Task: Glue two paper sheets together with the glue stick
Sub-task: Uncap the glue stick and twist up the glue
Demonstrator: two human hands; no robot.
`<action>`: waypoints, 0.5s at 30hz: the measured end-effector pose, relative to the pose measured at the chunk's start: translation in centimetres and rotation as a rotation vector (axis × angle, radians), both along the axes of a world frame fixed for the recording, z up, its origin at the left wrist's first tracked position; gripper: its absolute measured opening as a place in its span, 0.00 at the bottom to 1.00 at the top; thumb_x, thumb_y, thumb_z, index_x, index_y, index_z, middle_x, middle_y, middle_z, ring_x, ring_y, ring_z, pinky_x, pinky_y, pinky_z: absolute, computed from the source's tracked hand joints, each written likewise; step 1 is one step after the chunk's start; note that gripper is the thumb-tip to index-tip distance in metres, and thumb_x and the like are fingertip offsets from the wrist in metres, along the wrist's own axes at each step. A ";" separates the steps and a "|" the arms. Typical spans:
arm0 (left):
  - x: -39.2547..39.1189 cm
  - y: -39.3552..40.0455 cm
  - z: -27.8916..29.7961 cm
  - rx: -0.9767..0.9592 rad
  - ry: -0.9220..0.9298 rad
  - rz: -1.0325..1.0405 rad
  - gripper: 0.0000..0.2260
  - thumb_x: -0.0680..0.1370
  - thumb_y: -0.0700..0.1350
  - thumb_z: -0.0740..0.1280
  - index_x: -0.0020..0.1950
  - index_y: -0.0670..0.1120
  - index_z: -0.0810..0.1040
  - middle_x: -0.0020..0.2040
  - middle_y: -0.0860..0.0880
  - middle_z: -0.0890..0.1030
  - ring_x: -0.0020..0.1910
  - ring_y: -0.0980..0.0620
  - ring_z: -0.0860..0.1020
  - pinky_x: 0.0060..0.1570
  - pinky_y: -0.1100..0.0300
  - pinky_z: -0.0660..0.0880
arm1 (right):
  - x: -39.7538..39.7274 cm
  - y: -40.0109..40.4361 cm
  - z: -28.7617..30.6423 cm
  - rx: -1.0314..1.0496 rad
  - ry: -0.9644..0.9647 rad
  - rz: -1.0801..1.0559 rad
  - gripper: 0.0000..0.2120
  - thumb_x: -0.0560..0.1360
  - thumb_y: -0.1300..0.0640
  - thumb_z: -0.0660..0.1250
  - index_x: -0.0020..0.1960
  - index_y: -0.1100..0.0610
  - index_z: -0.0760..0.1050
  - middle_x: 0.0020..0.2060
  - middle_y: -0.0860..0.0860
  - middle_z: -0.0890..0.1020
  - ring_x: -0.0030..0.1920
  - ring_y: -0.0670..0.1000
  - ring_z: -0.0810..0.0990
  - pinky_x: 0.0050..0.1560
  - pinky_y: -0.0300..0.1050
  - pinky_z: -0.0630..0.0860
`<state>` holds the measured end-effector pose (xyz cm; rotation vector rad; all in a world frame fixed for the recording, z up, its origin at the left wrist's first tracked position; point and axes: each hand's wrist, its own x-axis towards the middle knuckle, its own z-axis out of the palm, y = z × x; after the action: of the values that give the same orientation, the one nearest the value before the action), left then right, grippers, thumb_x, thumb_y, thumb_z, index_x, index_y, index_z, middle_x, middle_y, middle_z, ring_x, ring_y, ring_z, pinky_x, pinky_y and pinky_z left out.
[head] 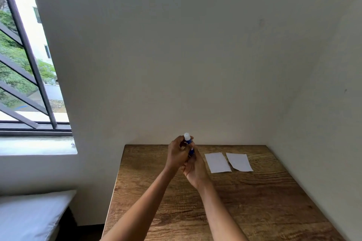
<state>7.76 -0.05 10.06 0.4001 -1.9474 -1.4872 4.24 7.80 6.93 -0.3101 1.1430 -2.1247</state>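
Both my hands hold a blue glue stick [188, 140] upright above the far part of the wooden table [254, 201]. Its white top pokes out above my fingers. My left hand [176, 154] wraps the upper part of the stick. My right hand [194, 168] grips the lower part from below. Two small white paper sheets lie flat side by side to the right of my hands: the left sheet [217, 162] and the right sheet [240, 162], slightly apart.
The table stands in a corner, with white walls [195, 55] behind and to the right. A barred window [25, 68] is at the left. A white cushion or mattress [29, 215] lies low at the left, beside the table.
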 end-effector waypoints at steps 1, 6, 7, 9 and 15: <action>0.0 -0.2 0.0 0.006 -0.003 0.010 0.07 0.74 0.39 0.68 0.52 0.42 0.80 0.43 0.45 0.82 0.41 0.50 0.80 0.42 0.58 0.77 | 0.0 0.1 -0.3 -0.039 -0.010 0.014 0.19 0.78 0.45 0.55 0.57 0.56 0.77 0.39 0.51 0.81 0.34 0.45 0.75 0.32 0.38 0.70; 0.1 -0.3 -0.4 -0.025 -0.047 -0.024 0.07 0.74 0.40 0.69 0.52 0.43 0.80 0.41 0.46 0.82 0.37 0.52 0.80 0.39 0.59 0.76 | -0.1 0.2 -0.2 0.089 -0.007 -0.008 0.19 0.76 0.43 0.56 0.37 0.55 0.75 0.23 0.47 0.69 0.24 0.44 0.65 0.25 0.36 0.62; 0.0 -0.2 -0.6 -0.030 -0.059 -0.024 0.07 0.74 0.40 0.69 0.52 0.43 0.80 0.40 0.48 0.82 0.36 0.54 0.79 0.38 0.61 0.76 | -0.2 0.1 -0.3 0.138 -0.004 -0.012 0.21 0.76 0.42 0.56 0.33 0.54 0.73 0.22 0.46 0.69 0.23 0.44 0.64 0.24 0.36 0.61; 0.0 -0.3 -0.8 -0.011 -0.058 -0.006 0.07 0.74 0.41 0.69 0.52 0.42 0.80 0.40 0.49 0.82 0.35 0.58 0.78 0.37 0.66 0.74 | -0.2 0.0 -0.4 0.146 -0.010 -0.009 0.21 0.77 0.42 0.55 0.37 0.55 0.76 0.24 0.47 0.74 0.24 0.43 0.69 0.24 0.36 0.65; 0.0 -0.9 -1.5 -0.014 -0.082 -0.024 0.08 0.74 0.39 0.68 0.52 0.40 0.80 0.44 0.43 0.83 0.42 0.47 0.81 0.43 0.54 0.78 | -0.3 0.5 -1.3 0.056 -0.060 0.002 0.15 0.74 0.47 0.59 0.45 0.57 0.78 0.28 0.49 0.74 0.28 0.44 0.69 0.27 0.37 0.65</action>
<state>7.77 -0.96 8.57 0.4395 -2.0323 -1.4928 3.95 8.26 5.60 -0.2199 1.1645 -2.0815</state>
